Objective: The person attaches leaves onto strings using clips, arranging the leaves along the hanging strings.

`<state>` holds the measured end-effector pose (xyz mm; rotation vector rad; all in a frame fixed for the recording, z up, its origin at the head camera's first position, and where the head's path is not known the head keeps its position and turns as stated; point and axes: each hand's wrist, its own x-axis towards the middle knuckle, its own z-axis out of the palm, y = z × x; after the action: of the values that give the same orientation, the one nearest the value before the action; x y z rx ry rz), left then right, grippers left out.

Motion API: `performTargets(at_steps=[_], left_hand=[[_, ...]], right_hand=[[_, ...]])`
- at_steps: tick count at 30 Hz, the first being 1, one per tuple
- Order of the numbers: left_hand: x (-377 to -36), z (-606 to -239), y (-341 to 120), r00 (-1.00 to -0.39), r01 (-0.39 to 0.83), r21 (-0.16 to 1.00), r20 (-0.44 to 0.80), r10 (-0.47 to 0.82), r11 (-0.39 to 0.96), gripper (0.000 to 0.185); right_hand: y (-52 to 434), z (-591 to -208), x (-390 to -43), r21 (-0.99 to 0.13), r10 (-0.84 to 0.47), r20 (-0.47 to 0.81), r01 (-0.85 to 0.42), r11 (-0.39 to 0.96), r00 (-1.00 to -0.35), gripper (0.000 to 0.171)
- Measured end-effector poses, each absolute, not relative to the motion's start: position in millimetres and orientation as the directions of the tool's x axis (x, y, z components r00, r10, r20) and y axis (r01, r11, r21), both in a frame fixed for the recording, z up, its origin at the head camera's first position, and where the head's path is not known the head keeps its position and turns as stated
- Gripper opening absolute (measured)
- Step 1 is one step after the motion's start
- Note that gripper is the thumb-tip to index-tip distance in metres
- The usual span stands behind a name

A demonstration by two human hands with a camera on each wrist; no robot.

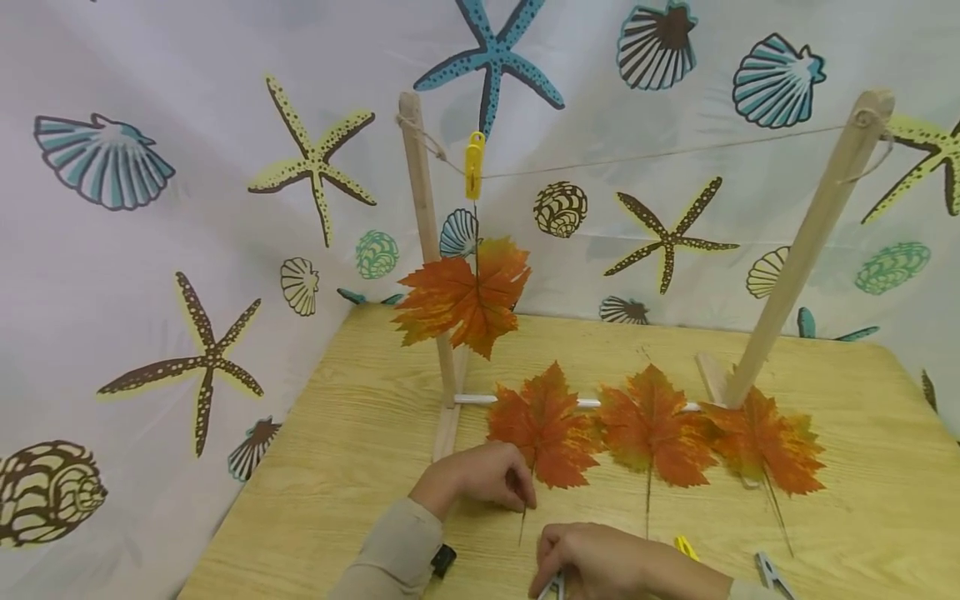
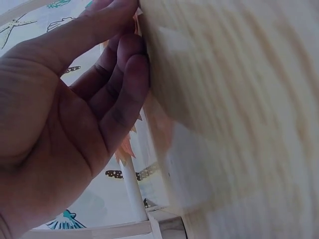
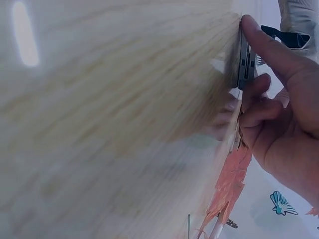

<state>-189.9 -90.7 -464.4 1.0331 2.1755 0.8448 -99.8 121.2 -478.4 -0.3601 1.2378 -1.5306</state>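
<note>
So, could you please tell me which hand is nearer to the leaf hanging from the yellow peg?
Left. The left hand lies almost directly below the hanging leaf; the right hand sits lower and further right, on a grey peg.

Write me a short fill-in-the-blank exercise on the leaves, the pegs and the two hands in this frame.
1. The number of leaves lying flat on the table is ____.
2. The hanging leaf is clipped to the string by a peg coloured ____.
3. The left hand pinches the ____ of the leftmost flat leaf.
4. The right hand grips a ____ peg against the table.

Missing words: three; yellow; stem; grey
</note>
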Motion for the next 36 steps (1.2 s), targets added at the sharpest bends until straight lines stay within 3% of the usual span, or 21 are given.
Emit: performTargets(at_steps=[1,4,6,8,18,27,36], left_hand=[[-190,-465,-90,-0.530,0.456,0.735,-0.228,0.817,0.501,0.013],[-190,-466,-89,-0.528,0.469,0.724,-0.230,0.818,0.506,0.012],[-190,-467,-89,-0.529,0.475,0.719,-0.228,0.817,0.508,0.012],[-191,-468,-89,-0.529,0.478,0.717,-0.227,0.818,0.508,0.012],[-191,-464,-88,-0.513,0.557,0.667,-0.191,0.837,0.494,0.011],[-182,-459,-93,-0.487,0.656,0.615,-0.099,0.868,0.438,0.013],[-184,-450,-95,-0.499,0.727,0.551,0.013,0.866,0.411,0.012]], right_hand=[[121,-478,-99,-0.824,-0.838,-0.390,0.552,0.131,-0.383,0.024],[124,-477,-101,-0.972,-0.886,-0.230,0.057,0.226,-0.402,0.022],[126,-475,-104,-0.907,-0.912,-0.096,-0.342,0.245,-0.399,0.021],[128,-473,-106,-0.749,-0.923,0.042,-0.623,0.225,-0.383,0.022],[130,-472,-108,-0.715,-0.913,0.134,-0.676,0.180,-0.385,0.022],[128,-480,-102,-0.802,-0.901,0.160,-0.584,0.120,-0.404,0.020],[130,-474,-105,-0.740,-0.886,0.175,-0.651,0.170,-0.429,0.018]])
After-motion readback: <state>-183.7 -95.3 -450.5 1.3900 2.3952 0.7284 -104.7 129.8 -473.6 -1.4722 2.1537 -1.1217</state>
